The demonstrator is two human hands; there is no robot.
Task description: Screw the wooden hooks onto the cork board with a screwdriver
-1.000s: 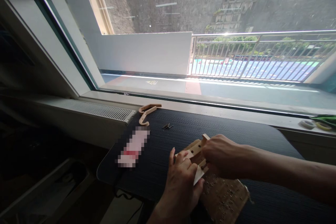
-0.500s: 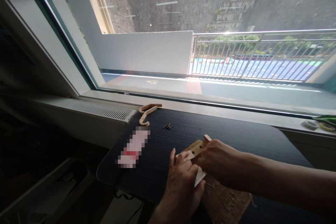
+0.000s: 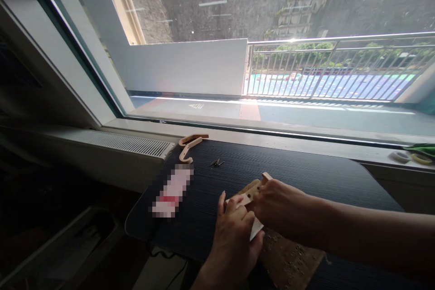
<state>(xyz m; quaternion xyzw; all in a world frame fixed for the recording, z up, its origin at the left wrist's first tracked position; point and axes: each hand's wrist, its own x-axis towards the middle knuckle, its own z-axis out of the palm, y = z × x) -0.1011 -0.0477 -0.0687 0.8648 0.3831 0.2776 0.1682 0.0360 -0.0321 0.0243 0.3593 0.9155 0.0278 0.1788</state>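
Observation:
My left hand (image 3: 233, 233) presses a pale wooden piece (image 3: 249, 196) down, its fingers bent over the near end. Dark round holes show in that wood, and its far end (image 3: 266, 176) turns up beyond my knuckles. My right hand (image 3: 273, 204) is closed in a fist against the same piece, just right of the left fingers; whatever is inside it is hidden. A white flat edge (image 3: 256, 228) shows between my hands. Under them lies a brown, worn sheet or board (image 3: 292, 256) marked with many small dents or bits.
Two curved wooden hooks (image 3: 186, 150) lie at the dark table's (image 3: 272, 156) far left corner. Several small screws or nails (image 3: 216, 162) sit near them, beside a blurred pink item (image 3: 175, 190). Tape rolls (image 3: 421, 158) rest on the windowsill at right. A vented white ledge (image 3: 125, 141) adjoins the table.
The view has shifted slightly. Both hands keep their places on the wooden piece, with the right fist turned a little; the things on the table have not moved.

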